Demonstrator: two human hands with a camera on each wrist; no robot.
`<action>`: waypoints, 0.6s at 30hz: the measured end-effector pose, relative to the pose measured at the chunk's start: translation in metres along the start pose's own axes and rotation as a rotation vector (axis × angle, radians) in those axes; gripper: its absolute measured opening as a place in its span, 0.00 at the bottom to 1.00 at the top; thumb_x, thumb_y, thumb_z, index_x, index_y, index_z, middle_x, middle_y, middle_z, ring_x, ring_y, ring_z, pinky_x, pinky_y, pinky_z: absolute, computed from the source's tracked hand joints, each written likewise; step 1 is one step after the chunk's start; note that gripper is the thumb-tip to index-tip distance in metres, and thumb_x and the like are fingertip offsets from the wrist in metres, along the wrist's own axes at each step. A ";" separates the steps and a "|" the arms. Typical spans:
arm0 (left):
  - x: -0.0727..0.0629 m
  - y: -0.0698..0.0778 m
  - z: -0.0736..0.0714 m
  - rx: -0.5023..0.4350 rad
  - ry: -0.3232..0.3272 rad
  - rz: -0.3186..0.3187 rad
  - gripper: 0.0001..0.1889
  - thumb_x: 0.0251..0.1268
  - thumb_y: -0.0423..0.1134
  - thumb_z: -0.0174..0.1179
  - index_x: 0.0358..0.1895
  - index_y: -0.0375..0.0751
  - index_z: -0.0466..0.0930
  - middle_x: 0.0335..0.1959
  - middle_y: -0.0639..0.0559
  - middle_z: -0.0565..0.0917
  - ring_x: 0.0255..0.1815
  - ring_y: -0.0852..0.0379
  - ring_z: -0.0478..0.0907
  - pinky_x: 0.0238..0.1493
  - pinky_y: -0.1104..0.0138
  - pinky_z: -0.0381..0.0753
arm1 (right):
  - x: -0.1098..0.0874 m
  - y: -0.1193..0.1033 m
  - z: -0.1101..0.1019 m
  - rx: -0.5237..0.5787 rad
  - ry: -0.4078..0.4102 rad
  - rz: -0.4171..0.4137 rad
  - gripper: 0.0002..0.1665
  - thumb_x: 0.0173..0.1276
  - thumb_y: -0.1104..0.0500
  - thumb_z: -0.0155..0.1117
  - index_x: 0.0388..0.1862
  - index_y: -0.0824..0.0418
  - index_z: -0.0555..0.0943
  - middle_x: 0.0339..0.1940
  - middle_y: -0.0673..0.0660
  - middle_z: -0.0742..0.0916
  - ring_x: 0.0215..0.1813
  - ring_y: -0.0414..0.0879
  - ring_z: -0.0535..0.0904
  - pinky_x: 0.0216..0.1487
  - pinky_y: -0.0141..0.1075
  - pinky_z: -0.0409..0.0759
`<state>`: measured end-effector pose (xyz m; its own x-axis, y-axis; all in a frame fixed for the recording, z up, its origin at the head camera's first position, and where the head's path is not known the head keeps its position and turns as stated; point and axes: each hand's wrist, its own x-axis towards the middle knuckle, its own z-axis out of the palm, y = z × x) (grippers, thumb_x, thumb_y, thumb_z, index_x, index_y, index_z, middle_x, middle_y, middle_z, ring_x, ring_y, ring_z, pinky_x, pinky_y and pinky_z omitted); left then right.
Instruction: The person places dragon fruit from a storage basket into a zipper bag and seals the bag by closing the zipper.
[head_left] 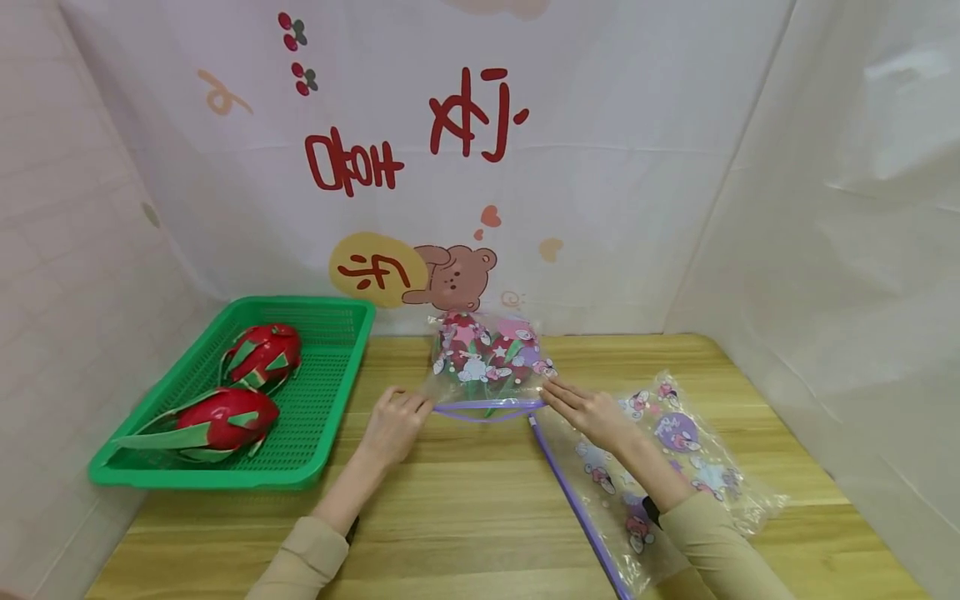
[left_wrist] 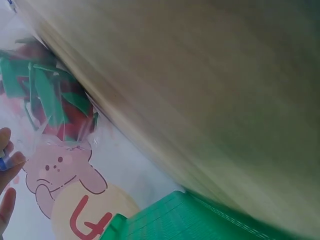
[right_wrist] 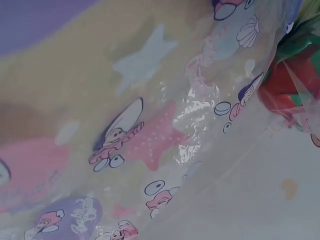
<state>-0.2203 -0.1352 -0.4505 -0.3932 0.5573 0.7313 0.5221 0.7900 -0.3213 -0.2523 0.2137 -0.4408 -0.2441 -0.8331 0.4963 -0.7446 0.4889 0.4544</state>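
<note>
A clear zip bag (head_left: 487, 367) printed with cartoon figures stands at the back of the table, holding red fruits with green leaf tips that look like dragon fruit. Its purple zip edge (head_left: 480, 405) faces me, the two strips bowed apart. At the left end of that edge, my left hand (head_left: 396, 423) pinches the bag; its fingertips (left_wrist: 15, 159) show on the blue strip in the left wrist view. My right hand (head_left: 596, 417) pinches the edge's right end. Under my right forearm lies a second printed zip bag (head_left: 592, 458), flat, which fills much of the right wrist view.
To the left, a green basket (head_left: 330, 417) holds two red dragon fruits, one (head_left: 266, 354) behind the other (head_left: 232, 417). A printed cloth (head_left: 600, 167) hangs behind the wooden table (head_left: 435, 517), with white cloth at both sides.
</note>
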 end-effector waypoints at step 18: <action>-0.001 -0.010 0.000 -0.006 0.020 0.122 0.05 0.50 0.31 0.59 0.29 0.44 0.83 0.28 0.54 0.87 0.31 0.58 0.83 0.43 0.63 0.80 | -0.009 0.010 -0.010 0.082 -0.019 0.015 0.29 0.42 0.76 0.68 0.48 0.66 0.82 0.47 0.61 0.88 0.43 0.52 0.87 0.31 0.34 0.84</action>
<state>-0.2253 -0.1433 -0.4482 -0.3118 0.6437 0.6989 0.5697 0.7153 -0.4047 -0.2515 0.2289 -0.4335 -0.2670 -0.8310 0.4880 -0.7891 0.4792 0.3843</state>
